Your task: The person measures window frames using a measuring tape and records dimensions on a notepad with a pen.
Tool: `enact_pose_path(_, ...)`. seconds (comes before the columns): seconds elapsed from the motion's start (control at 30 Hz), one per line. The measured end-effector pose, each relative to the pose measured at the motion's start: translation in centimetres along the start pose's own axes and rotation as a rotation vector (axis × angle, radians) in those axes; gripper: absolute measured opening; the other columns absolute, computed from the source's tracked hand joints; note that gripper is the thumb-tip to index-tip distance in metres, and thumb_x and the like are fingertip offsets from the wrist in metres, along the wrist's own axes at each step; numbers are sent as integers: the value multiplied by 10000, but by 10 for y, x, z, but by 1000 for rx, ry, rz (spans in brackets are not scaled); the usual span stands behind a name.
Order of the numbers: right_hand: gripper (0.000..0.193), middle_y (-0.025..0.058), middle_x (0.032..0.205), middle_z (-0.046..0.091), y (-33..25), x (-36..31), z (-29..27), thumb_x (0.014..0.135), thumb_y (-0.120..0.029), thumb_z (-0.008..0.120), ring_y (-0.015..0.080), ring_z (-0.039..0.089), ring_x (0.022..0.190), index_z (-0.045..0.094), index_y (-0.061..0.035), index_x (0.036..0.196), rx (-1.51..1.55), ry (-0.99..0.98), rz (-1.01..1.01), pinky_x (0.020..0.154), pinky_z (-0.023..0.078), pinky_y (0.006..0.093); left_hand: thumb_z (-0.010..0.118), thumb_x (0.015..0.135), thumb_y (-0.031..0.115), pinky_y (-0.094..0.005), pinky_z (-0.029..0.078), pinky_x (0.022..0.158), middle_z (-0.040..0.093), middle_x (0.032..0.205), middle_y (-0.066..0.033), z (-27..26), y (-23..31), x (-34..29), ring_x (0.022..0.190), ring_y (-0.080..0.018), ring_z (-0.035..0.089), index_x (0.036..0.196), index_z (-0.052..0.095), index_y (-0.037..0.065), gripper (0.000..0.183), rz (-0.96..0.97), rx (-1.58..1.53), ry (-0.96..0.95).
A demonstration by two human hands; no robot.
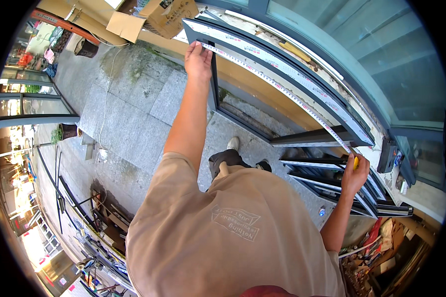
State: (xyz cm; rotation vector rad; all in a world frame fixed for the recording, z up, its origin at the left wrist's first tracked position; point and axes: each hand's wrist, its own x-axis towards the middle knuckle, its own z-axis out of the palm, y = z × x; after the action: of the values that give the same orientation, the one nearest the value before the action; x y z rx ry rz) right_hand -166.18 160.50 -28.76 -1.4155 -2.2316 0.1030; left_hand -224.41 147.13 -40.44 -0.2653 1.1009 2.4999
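A tape measure's white blade (277, 85) runs stretched along a dark grey metal window frame (282, 62) covered with printed protective film. At the frame's far left end, my left hand (198, 62) pinches the end of the blade close to the frame's inner edge. Over on the right, my right hand (356, 174) is closed around the tape measure's case (356, 162), of which only a yellow bit shows between the fingers. The frame stands upright, leaning near a wall and window, and the blade bows slightly along its upper side.
Several more dark metal frames (317, 182) lean below my right hand. A cardboard box (166, 17) sits behind the frame's left end. Metal profiles (74, 198) lie on the paved ground (134, 104) at left. Scrap and debris (376, 252) are piled at lower right.
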Motion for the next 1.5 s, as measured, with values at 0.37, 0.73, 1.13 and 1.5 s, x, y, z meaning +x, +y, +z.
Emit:
enact_pose_path(0.37, 283, 206, 1023, 698, 19, 9, 2, 941, -280, 795, 426, 659, 960, 728, -19, 1027, -39, 53, -11, 852, 529, 496, 706, 1028, 175, -322, 619, 750, 713, 873, 0, -29, -3, 49, 779, -157, 700, 1031, 691, 142, 37, -113, -32, -301)
enact_pose_path(0.73, 373, 154, 1002, 704, 36, 33, 1, 891, -429, 806, 371, 680, 999, 766, -66, 968, -72, 72, 175, 863, 561, 482, 584, 1097, 147, -328, 659, 817, 792, 1031, -134, -36, 38, 104, 907, -216, 771, 1088, 683, 1, 177, -163, 91, -233)
enact_pose_path(1.13, 382, 108, 1043, 697, 47, 30, 30, 905, -452, 779, 329, 668, 1090, 779, -93, 1036, -22, 36, 190, 906, 563, 462, 584, 1100, 170, -318, 664, 837, 769, 1075, -129, -54, 55, 132, 934, -223, 757, 1146, 654, -7, 195, -177, 172, -159)
enact_pose_path(1.5, 400, 129, 1065, 698, 53, 30, 26, 907, -439, 775, 333, 668, 1103, 784, -73, 1068, 1, 15, 198, 937, 557, 465, 533, 1125, 194, -350, 658, 865, 775, 1110, -132, -45, 49, 140, 981, -231, 769, 1161, 650, 1, 229, -182, 211, -140)
